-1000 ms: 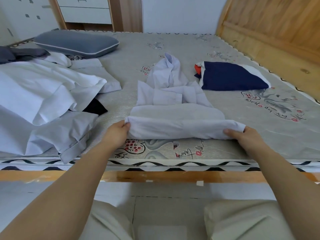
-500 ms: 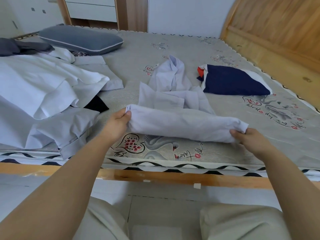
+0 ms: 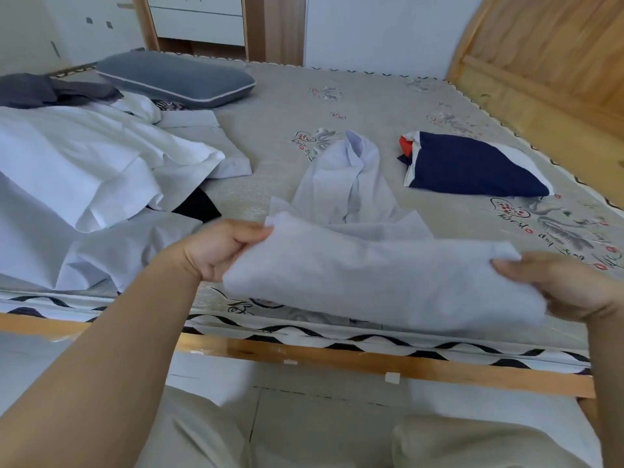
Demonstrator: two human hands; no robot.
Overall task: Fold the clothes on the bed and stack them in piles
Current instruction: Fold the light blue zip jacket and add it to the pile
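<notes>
The left hand (image 3: 221, 248) and right hand (image 3: 557, 285) each grip an end of the pale white folded cloth shirt (image 3: 378, 278), fingers curled round it, its near fold raised above the grey patterned mattress (image 3: 277, 136) edge; a folded navy garment (image 3: 469, 167) lies beyond; rumpled white clothes (image 3: 84, 170) heap at left.

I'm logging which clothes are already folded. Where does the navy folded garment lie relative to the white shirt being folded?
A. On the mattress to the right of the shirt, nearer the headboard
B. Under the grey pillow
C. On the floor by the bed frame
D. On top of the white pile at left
A: the navy garment rests on the mattress, right of the shirt held by both hands.
</notes>
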